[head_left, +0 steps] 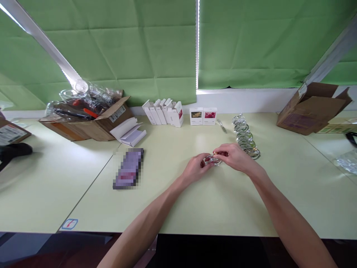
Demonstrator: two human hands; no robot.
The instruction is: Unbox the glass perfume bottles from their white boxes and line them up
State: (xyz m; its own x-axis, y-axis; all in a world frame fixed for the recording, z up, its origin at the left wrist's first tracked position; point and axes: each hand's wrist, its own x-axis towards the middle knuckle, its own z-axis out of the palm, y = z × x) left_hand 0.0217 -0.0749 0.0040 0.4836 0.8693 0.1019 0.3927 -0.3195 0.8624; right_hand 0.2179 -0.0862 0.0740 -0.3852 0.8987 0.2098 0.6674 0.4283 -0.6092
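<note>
My left hand (196,167) and my right hand (235,156) meet over the pale table (195,208) and both close on one small clear glass bottle (212,160). The left fingers grip its body from the left. The right fingertips pinch its top, where a small gold-coloured part shows. Just right of my right hand lies a row of several similar clear glass bottles (245,137), running away from me.
Several small white cartons (164,111) stand at the back, with two printed cartons (203,115) beside them. An open cardboard box (83,119) of plastic wrapping sits back left, another open box (312,108) back right. A dark blurred item (128,168) and white leaflets (129,132) lie left.
</note>
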